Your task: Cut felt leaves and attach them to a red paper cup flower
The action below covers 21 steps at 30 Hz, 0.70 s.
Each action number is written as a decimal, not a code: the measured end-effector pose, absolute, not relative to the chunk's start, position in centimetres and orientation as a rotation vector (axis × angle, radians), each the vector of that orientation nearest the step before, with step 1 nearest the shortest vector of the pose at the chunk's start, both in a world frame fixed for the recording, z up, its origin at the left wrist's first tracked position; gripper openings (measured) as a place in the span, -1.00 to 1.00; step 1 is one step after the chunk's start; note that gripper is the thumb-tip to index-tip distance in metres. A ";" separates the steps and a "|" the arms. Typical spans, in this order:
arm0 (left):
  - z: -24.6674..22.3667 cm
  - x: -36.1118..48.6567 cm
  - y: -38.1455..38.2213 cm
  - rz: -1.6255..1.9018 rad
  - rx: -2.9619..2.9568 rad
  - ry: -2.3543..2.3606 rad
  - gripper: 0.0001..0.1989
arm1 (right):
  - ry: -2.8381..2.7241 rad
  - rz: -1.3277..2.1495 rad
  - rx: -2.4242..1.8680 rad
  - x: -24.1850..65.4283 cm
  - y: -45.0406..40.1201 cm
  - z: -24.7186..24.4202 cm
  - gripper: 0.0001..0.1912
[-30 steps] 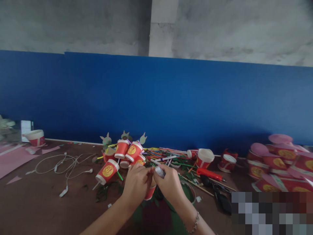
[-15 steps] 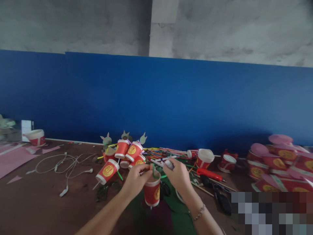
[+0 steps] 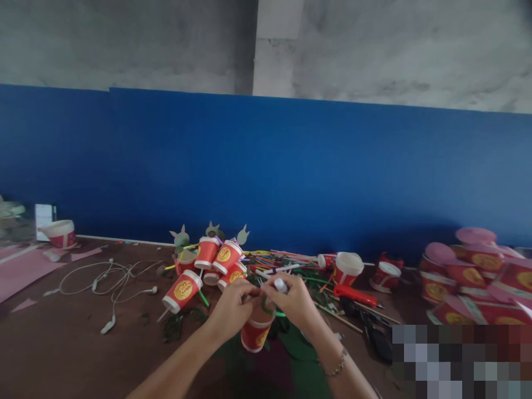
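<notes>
A red paper cup (image 3: pixel 254 335) with a yellow emblem and a green strip at its rim stands between my hands, tilted slightly. My left hand (image 3: pixel 235 305) pinches at the cup's upper rim; its fingertips partly hide what they hold. My right hand (image 3: pixel 291 299) has its fingers closed around a small white tube or cap (image 3: pixel 281 285), its fingertips meeting those of my left hand above the cup. Green material (image 3: pixel 305 360) lies beneath the cup.
Red cups with animal cutouts (image 3: pixel 182 291) are piled left of centre. White earphones (image 3: pixel 108 324) lie farther left. Coloured strips, a white-rimmed cup (image 3: pixel 348 267), a red-handled tool (image 3: pixel 358 295) and black scissors are on the right. Cups with pink discs (image 3: pixel 440 254) are stacked far right.
My right hand has moved left to meet my left hand over the cup. The cup's base has shifted slightly left, and the cup now leans.
</notes>
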State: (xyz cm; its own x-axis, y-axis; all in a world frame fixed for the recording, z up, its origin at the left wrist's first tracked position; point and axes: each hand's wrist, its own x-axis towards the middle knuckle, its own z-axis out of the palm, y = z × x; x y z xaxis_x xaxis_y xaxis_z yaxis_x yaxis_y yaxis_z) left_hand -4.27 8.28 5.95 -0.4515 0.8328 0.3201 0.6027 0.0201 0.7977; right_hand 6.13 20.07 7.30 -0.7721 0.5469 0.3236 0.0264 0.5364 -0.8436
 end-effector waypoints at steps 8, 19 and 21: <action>6.0 -4.1 8.4 1.339 1.494 2.179 -0.82 | -2.244 0.995 -0.611 6.0 19.5 6.9 -0.77; 5.6 -5.1 8.8 1.484 1.267 2.051 -0.80 | -2.372 0.835 -0.402 6.6 18.6 6.9 -0.89; 5.4 -5.1 8.7 1.472 1.269 2.069 -0.79 | -2.416 0.622 -0.424 6.6 18.6 7.0 -0.88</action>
State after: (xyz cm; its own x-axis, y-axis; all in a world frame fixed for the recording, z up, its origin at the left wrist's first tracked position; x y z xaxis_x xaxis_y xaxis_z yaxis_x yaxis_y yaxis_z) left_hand -5.14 8.74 5.43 -0.5640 0.7914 0.2356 0.4821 0.0840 0.8721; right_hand 6.59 18.58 7.02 -0.7682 0.4318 0.4726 0.1501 0.8391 -0.5228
